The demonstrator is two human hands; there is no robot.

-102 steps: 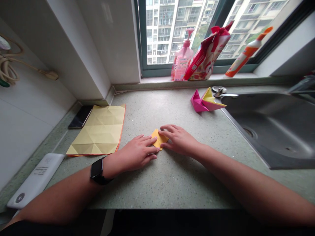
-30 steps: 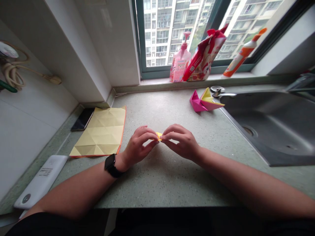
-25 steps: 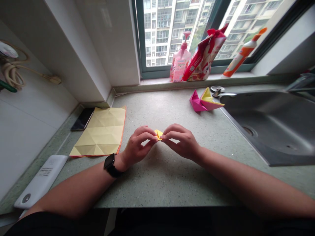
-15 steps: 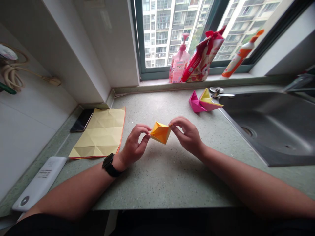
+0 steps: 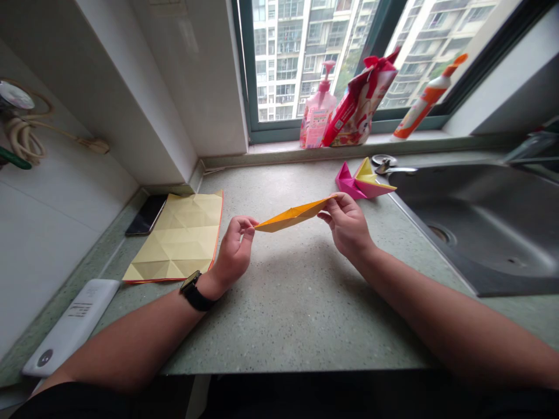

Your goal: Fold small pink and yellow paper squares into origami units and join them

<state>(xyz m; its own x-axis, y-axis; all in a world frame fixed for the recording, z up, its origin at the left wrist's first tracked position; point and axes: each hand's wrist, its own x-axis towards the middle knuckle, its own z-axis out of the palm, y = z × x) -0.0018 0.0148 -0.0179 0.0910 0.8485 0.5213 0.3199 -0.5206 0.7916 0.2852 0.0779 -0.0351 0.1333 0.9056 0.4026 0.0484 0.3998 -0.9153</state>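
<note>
An orange origami paper boat [image 5: 293, 216] stretches long and narrow between my two hands, above the counter. My left hand [image 5: 236, 247] pinches its left tip between thumb and fingers. At the other, slightly higher end, my right hand [image 5: 348, 222] grips the right tip with closed fingers. Beyond my right hand, two folded paper boats, one magenta [image 5: 349, 183] and one pink and yellow [image 5: 372, 181], sit on the counter by the sink. Left of my left hand lie creased, pale yellow paper sheets [image 5: 177, 235] with orange edges.
A dark phone [image 5: 146, 215] lies beside the sheets, and a white device [image 5: 72, 326] is at the counter's left edge. To the right is a steel sink [image 5: 476, 285]. A pump bottle [image 5: 318, 119], a red bag [image 5: 362, 107] and an orange-white bottle [image 5: 423, 105] line the windowsill.
My hands have moved apart, the right one farther right and up. Between them, the orange paper has gone from a short, wide diamond to a long, narrow boat shape.
</note>
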